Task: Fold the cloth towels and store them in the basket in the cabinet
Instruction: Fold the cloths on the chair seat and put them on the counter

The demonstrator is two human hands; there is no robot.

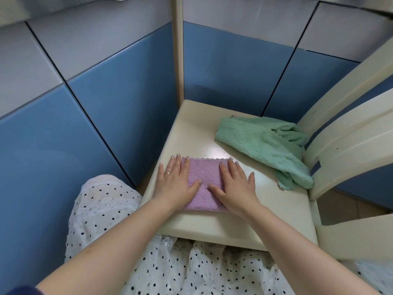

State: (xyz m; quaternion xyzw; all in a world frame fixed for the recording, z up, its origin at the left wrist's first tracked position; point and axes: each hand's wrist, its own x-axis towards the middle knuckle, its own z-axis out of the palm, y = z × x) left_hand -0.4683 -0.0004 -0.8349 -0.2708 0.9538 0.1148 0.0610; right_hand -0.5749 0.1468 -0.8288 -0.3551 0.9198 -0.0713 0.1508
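A folded purple towel lies flat on the cream chair seat, near its front left edge. My left hand presses on the towel's left side with straight fingers. My right hand lies flat on its right side, fingers spread. A green towel sits crumpled and unfolded at the seat's back right, against the chair back. No basket or open cabinet is in view.
The chair's cream backrest rises on the right. Blue and grey cabinet doors close off the left and far sides, with a cream post at the corner. A white polka-dot skirt covers my knees below the seat.
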